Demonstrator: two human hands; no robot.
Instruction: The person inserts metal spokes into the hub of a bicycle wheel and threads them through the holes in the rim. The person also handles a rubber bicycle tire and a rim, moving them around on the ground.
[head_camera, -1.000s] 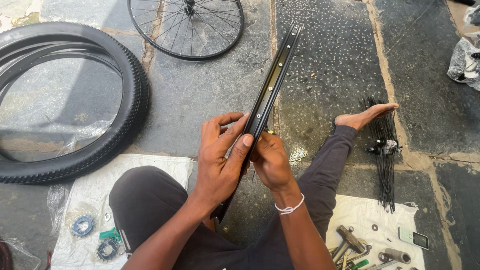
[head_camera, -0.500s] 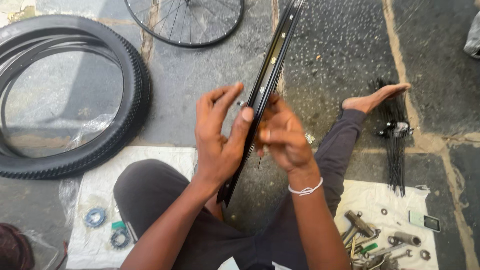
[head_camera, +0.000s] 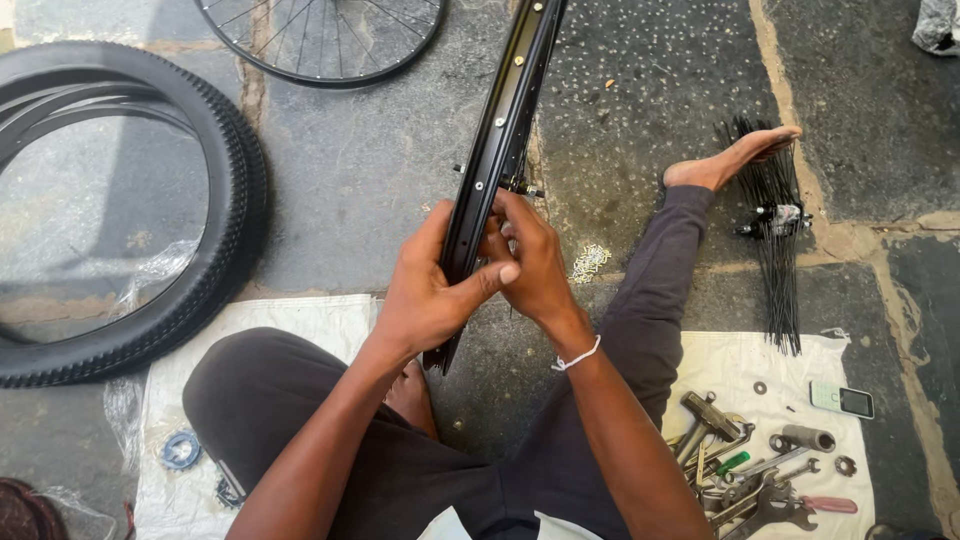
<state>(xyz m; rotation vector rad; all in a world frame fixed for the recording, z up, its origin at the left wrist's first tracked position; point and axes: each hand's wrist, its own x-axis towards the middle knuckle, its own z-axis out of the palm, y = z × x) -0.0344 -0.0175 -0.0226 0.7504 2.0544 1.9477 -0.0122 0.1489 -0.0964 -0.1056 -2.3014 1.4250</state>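
We hold a black bicycle rim (head_camera: 497, 150) up on its edge, over the stone floor between our legs. Our left hand (head_camera: 425, 295) wraps around it, thumb pressed across. Our right hand (head_camera: 530, 262) grips it from the other side, fingers curled by a small nut. A fat black tyre (head_camera: 205, 200) lies to the left. Spanners (head_camera: 745, 475) rest on a white cloth at the right, near a bundle of spokes (head_camera: 775, 235).

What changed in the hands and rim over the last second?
The left hand, fingers spread half a second ago, has closed around the black rim; the right hand shifted to pinch at its inner side. The rim stays upright between both hands; the tyre and tools haven't moved.
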